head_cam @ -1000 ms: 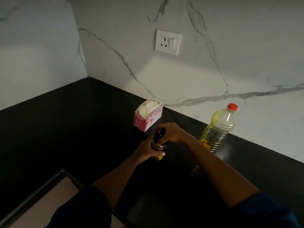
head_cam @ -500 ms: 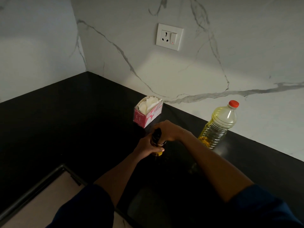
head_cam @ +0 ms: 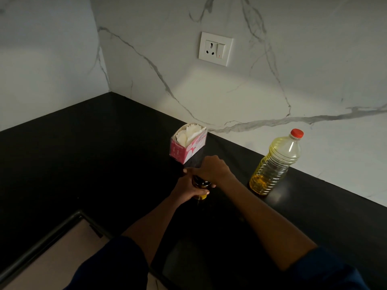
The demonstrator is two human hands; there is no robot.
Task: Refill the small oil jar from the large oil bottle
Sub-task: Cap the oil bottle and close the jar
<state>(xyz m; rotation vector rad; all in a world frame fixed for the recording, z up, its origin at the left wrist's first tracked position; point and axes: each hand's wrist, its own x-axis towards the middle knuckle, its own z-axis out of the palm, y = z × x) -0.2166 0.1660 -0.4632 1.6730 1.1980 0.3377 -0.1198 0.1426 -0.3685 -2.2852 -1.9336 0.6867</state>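
Left hand (head_cam: 187,190): fingers are curled round the body of the small jar and hold it down on the surface.
Small jar (head_cam: 200,185): stands upright on the dark surface (head_cam: 83,153), just in front of the tissue box (head_cam: 184,147). Its long axis is vertical. Only the dark neck and a yellow strip at the foot show between the two hands.
Right hand (head_cam: 211,168): sits directly on top of the jar with fingers curled down over the lid, which is hidden beneath them. This looks like a twisting grip to open it.
Large bottle (head_cam: 276,164): stands upright near the wall, to the right of both hands and well apart from them. Its red cap (head_cam: 297,133) is on and there is yellow oil inside.
Key relation: the bottle lies to the right of the jar and a little further back, on the right arm's side, so the right hand is the nearer one.
Likely next need: once the lid is off, the right hand reaches sideways for the bottle while the left steadies the jar.
Progress: early, since neither container appears open yet.
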